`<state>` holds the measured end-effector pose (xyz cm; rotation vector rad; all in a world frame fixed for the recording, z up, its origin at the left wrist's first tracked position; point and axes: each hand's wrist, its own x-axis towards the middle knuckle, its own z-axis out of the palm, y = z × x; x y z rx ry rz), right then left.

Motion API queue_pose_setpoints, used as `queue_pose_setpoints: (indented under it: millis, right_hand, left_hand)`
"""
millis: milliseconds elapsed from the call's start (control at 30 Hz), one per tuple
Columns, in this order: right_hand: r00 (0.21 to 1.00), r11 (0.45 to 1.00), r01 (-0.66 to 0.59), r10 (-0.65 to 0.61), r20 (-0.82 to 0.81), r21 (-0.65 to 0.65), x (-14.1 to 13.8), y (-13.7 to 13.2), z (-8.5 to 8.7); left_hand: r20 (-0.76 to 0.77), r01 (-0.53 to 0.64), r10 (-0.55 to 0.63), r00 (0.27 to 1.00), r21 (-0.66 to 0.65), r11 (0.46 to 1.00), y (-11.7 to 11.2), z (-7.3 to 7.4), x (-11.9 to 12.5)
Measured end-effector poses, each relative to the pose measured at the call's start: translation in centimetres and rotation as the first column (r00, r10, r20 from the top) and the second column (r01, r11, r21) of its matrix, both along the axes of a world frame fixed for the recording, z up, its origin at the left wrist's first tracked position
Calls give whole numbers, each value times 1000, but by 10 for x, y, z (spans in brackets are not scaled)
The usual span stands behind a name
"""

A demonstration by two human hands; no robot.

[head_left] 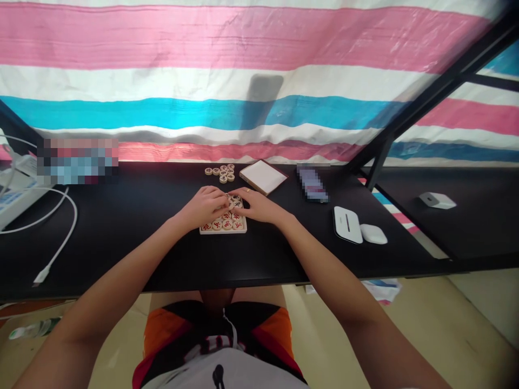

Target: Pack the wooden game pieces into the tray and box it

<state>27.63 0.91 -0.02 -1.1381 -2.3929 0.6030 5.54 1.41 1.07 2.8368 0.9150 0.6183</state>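
Observation:
A shallow white box (223,232) on the black table holds rows of round xiangqi pieces (227,224) with red and dark characters. My left hand (207,206) lies over the box's left and back part. Its fingers are bent together at the pieces, and whatever is under the fingertips is hidden. From the right side my right hand (259,206) reaches over the box edge, fingers apart, with a few pieces showing between it and the left hand. Behind the box, several loose xiangqi pieces (223,173) lie on the table.
A white-topped square lid (263,176) sits behind my right hand. Further right are a blurred phone (313,183), a white device (347,225) and a white rounded case (373,234). At left lie a power strip (20,202) and a white cable (60,251). Striped sheeting (162,113) hangs behind.

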Motion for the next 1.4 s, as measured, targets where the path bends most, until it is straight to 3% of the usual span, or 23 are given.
queue_pose_setpoints:
  millis: [167, 900, 1033, 1167, 1233, 1400]
  right_hand:
    - [1000, 1000, 2, -2, 5, 2, 3, 2, -2]
    - [1000, 1000, 2, -2, 14, 9, 2, 1, -1]
    - [1000, 1000, -1, 0, 6, 17, 2, 1, -2]
    - [1000, 1000, 19, -19, 23, 7, 1, 0, -1]
    - [999, 1000, 23, -23, 31, -1, 0, -1, 0]
    - [999, 1000, 28, -28, 41, -11, 0, -2, 2]
  left_hand:
    - [-35, 16, -17, 999, -24, 1000, -1, 6, -4]
    - [-12, 104, -105, 994, -34, 994, 0, -4, -3]
    - [36, 65, -61, 997, -108, 992, 1, 3, -4]
    - [120, -88, 115, 986, -210, 974, 8, 10, -17]
    - [72, -159, 184, 980, -263, 951, 13, 12, -26]
    - [-161, -198, 147, 976, -369, 908, 20, 7, -37]
